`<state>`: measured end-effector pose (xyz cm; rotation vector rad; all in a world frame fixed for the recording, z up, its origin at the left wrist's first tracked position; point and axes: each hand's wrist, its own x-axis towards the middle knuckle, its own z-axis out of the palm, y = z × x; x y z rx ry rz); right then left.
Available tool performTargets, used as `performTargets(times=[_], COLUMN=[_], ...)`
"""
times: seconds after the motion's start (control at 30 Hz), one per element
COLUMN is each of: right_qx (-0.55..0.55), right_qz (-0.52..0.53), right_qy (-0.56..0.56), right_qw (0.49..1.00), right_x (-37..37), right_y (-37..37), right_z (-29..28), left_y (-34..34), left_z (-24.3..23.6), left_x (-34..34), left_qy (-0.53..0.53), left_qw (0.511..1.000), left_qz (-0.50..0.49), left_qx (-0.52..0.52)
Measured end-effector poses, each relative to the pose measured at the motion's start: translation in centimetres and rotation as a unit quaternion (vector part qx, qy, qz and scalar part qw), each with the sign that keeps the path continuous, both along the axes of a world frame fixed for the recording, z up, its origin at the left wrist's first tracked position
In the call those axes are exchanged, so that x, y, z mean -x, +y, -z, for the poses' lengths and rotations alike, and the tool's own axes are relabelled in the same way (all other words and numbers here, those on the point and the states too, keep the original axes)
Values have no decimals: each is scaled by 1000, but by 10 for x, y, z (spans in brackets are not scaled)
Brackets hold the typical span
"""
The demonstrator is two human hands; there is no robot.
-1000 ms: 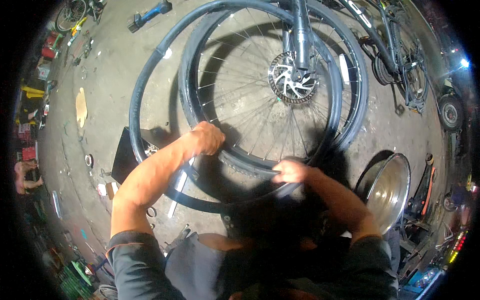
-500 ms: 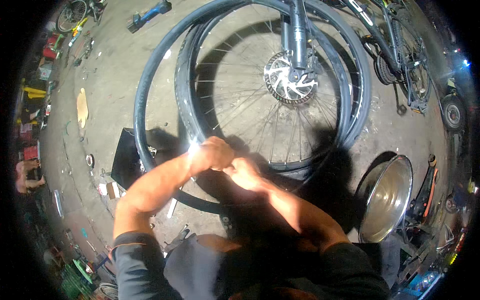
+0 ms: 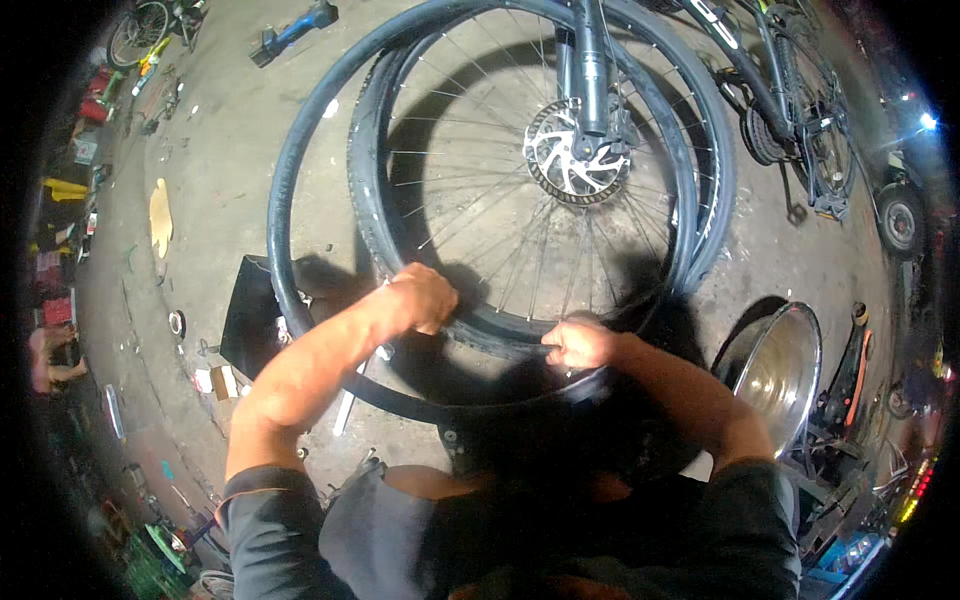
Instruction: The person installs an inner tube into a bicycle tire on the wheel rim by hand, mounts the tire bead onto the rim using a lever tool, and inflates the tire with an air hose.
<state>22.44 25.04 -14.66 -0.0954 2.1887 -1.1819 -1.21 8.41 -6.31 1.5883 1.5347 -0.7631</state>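
A bicycle wheel (image 3: 520, 225) with thin spokes lies below me, a silver disc rotor (image 3: 575, 155) at its hub beside the fork (image 3: 592, 85). Its black tyre (image 3: 368, 190) runs round the rim. A larger, smooth dark loop, seemingly an inner tube (image 3: 281, 200), hangs round the wheel and sags below it. At the wheel's lower left edge, my left hand (image 3: 425, 298) is closed on the tyre; its fingertips are partly hidden. My right hand (image 3: 585, 343) pinches a thin black strip at the lower edge, just right of the left hand; what the strip belongs to is unclear.
A black box (image 3: 250, 315) stands left of the wheel. To the right sit a shiny metal bowl (image 3: 780, 380) and an orange-and-black tool (image 3: 858, 380). Another bicycle (image 3: 790, 115) is at the far right. A blue power tool (image 3: 293, 35) lies on the floor, far left.
My right hand has moved right along the wheel's lower edge, away from the left hand it was touching. My left hand stays near the same spot.
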Motion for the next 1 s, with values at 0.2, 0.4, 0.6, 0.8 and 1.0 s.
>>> performTargets(times=[0.2, 0.4, 0.6, 0.8, 1.0], right_qx=[171, 26, 97, -22, -51], right_qz=[404, 200, 80, -66, 40], right_qy=[-229, 16, 4, -100, 146], right_qw=[869, 979, 992, 993, 987], right_x=[43, 100, 47, -1, -18], right_y=[-79, -101, -51, 28, -7], right_z=[-54, -58, -7, -25, 13], left_y=[1, -9, -12, -7, 1], left_z=[5, -16, -17, -9, 3], left_x=[-33, -1, 9, 4, -42], left_qy=[-63, 41, 56, 61, -43], left_qw=[998, 999, 998, 998, 999], left_qz=[8, -24, -15, -16, 15], left_qx=[9, 20, -23, -5, -1])
